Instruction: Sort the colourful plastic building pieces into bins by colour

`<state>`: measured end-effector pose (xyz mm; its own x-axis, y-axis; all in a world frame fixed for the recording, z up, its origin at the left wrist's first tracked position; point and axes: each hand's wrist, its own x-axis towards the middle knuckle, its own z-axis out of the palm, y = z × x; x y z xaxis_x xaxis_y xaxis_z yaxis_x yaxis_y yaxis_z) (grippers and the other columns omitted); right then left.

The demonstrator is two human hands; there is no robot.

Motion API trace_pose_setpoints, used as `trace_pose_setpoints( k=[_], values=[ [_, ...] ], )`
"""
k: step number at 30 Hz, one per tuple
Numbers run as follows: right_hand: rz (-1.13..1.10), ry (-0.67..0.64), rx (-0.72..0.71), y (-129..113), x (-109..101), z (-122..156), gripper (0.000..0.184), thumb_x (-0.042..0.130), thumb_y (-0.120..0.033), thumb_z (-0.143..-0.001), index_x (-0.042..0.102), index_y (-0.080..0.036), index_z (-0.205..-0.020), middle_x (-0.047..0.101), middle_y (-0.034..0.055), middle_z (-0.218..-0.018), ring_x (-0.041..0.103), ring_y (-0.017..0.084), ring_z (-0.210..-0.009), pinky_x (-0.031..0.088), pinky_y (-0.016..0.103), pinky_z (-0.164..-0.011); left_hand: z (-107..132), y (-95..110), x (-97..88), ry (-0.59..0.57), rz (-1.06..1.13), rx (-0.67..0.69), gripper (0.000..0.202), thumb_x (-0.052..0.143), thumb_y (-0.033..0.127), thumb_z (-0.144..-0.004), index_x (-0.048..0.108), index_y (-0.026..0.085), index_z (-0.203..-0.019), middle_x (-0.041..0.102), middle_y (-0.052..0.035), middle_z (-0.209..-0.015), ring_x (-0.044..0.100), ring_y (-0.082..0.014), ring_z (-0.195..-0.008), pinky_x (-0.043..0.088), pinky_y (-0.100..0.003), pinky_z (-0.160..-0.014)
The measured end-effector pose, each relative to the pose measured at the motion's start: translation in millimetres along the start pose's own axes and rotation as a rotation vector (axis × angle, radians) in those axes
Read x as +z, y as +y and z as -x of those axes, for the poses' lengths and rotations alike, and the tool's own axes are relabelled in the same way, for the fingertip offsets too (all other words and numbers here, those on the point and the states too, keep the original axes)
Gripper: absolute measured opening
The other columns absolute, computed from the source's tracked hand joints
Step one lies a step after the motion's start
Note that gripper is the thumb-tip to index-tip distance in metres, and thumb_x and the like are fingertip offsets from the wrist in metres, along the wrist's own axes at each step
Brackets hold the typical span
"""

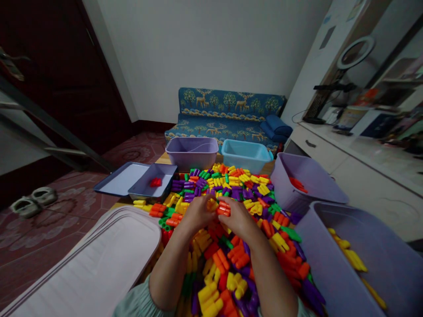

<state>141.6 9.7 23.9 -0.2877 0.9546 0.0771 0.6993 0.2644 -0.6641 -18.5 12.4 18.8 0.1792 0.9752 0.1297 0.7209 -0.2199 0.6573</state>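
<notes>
Both my hands are over a wide heap of plastic building blocks point(211, 304) in yellow, orange, purple, green and red, each moulded like joined tubes. My left hand point(198, 214) has its fingers curled round a yellow block point(212, 204). Beside it, my right hand point(238, 216) pinches an orange-red block point(224, 208) between thumb and fingers. The two held pieces are close together at the middle of the heap; whether they touch, I cannot tell. Parts of both blocks are hidden by my fingers.
On the right, one purple bin point(307, 215) holds yellow blocks and another purple bin point(280, 185) holds red ones. A purple tub point(191, 158) and a blue tub point(246, 155) stand behind. At left are a hinged box point(135, 192) with red pieces and stacked lids point(95, 264).
</notes>
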Motion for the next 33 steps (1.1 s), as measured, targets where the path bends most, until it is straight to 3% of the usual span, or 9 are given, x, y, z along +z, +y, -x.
trace_pose_setpoints(
  k=[3, 8, 14, 17, 20, 24, 28, 33],
  values=[
    [-0.058, 0.100, 0.032, 3, -2, -3, 0.055, 0.061, -0.014, -0.071, 0.059, -0.013, -0.126, 0.066, 0.0128, -0.121, 0.064, 0.023, -0.104, 0.048, 0.036, -0.094, -3, -5, 3.6, 0.094, 0.291, -0.060, 0.040, 0.065, 0.025, -0.072, 0.063, 0.015, -0.111, 0.069, -0.0034, -0.078, 0.065, -0.0163, -0.068, 0.050, -0.025, -0.061],
    [-0.118, 0.173, 0.106, 11, -9, -5, 0.055, 0.065, -0.015, -0.072, 0.058, -0.014, -0.126, 0.064, 0.0123, -0.119, 0.064, 0.013, -0.069, 0.053, 0.030, -0.074, -6, -10, 5.5, 0.065, 0.603, -0.206, 0.052, 0.075, 0.037, -0.068, 0.061, 0.015, -0.112, 0.067, -0.0032, -0.077, 0.064, -0.0153, -0.057, 0.051, -0.024, -0.049],
    [-0.100, 0.161, 0.101, 9, -19, 0, 0.041, 0.064, -0.019, -0.075, 0.064, -0.015, -0.116, 0.068, 0.0102, -0.107, 0.062, 0.012, -0.064, 0.052, 0.030, -0.068, -7, -14, 4.0, 0.056, 0.643, -0.273, 0.056, 0.082, 0.042, -0.059, 0.062, 0.014, -0.104, 0.066, -0.0031, -0.072, 0.063, -0.0160, -0.055, 0.050, -0.024, -0.048],
    [-0.156, 0.166, 0.059, 6, -16, -1, 0.047, 0.065, -0.020, -0.075, 0.062, -0.016, -0.122, 0.067, 0.0108, -0.112, 0.061, 0.012, -0.063, 0.053, 0.030, -0.067, -7, -13, 2.8, 0.029, 0.655, -0.253, 0.056, 0.083, 0.041, -0.058, 0.063, 0.014, -0.102, 0.066, -0.0017, -0.069, 0.062, -0.0154, -0.055, 0.048, -0.023, -0.047],
    [-0.217, 0.160, -0.044, 4, -10, -3, 0.059, 0.067, -0.021, -0.074, 0.055, -0.022, -0.132, 0.064, 0.0102, -0.121, 0.064, 0.014, -0.072, 0.054, 0.030, -0.070, -7, -12, 3.3, -0.032, 0.712, -0.146, 0.051, 0.083, 0.038, -0.058, 0.065, 0.013, -0.098, 0.066, -0.0018, -0.071, 0.061, -0.0139, -0.057, 0.048, -0.022, -0.051],
    [-0.238, 0.172, -0.169, 2, -2, -5, 0.041, 0.066, -0.020, -0.077, 0.066, -0.024, -0.118, 0.067, 0.0068, -0.117, 0.063, 0.020, -0.104, 0.052, 0.033, -0.086, -7, -13, 5.9, -0.093, 0.782, -0.076, 0.045, 0.081, 0.035, -0.061, 0.064, 0.012, -0.096, 0.065, -0.0013, -0.072, 0.058, -0.0110, -0.055, 0.048, -0.021, -0.053],
    [-0.249, 0.183, -0.112, 2, -1, -5, 0.031, 0.066, -0.024, -0.078, 0.070, -0.021, -0.109, 0.070, 0.0072, -0.110, 0.066, 0.021, -0.098, 0.053, 0.036, -0.087, -5, -12, 6.0, -0.091, 0.766, -0.093, 0.046, 0.078, 0.033, -0.064, 0.061, 0.013, -0.102, 0.063, -0.0002, -0.072, 0.060, -0.0123, -0.056, 0.049, -0.022, -0.052],
    [-0.175, 0.218, -0.009, 0, -7, -3, 0.031, 0.065, -0.033, -0.080, 0.071, -0.019, -0.107, 0.073, 0.0091, -0.100, 0.067, 0.024, -0.095, 0.052, 0.038, -0.086, -2, -1, 0.5, -0.146, 0.825, -0.099, 0.064, 0.074, 0.031, -0.069, 0.049, 0.017, -0.126, 0.063, -0.0017, -0.082, 0.063, -0.0151, -0.063, 0.054, -0.028, -0.058]
  ],
)
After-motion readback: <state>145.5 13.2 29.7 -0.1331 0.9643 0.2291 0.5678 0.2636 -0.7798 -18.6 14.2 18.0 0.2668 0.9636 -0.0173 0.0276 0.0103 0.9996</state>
